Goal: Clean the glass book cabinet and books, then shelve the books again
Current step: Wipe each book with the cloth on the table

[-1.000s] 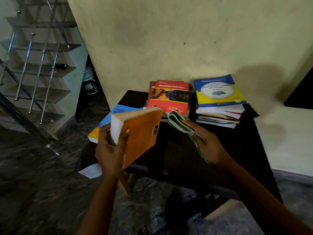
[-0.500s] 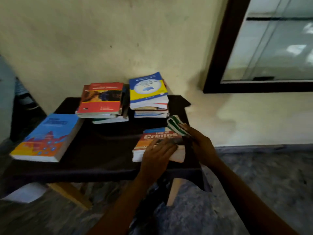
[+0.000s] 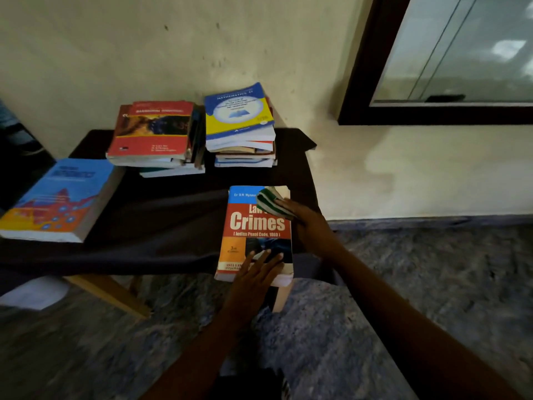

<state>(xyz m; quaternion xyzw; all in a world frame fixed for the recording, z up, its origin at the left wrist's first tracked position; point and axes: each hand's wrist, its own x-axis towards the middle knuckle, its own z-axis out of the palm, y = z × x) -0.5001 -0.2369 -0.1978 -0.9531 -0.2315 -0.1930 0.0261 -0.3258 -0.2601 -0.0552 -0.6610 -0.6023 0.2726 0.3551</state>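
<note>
- The Crimes book (image 3: 255, 226) is a thick paperback with a red and orange cover, a blue band at its top and large pale title lettering. It lies flat, cover up, on the near right corner of the dark table (image 3: 161, 220), under both sets of fingers.
- The left hand (image 3: 253, 277) reaches forward from a bare forearm, palm down. Its fingers (image 3: 261, 256) are straight and slightly spread, pressing flat on the near end of the cover without curling round anything.
- The right hand (image 3: 307, 223) comes in from the right over the book's far right edge. Its fingers (image 3: 285, 203) are bent round a bunched green-and-white striped cloth (image 3: 271, 202), holding it against the cover's far right corner.
- Beyond the fingertips, against the wall, stand a red-covered stack (image 3: 151, 131) and a blue-and-yellow stack (image 3: 238, 111), side by side.
- Well left of the left hand's fingers, a blue-and-orange book (image 3: 57, 197) lies alone at the table's edge.
- Above and right of the right hand's fingers is a dark-framed glass panel (image 3: 461, 53).
</note>
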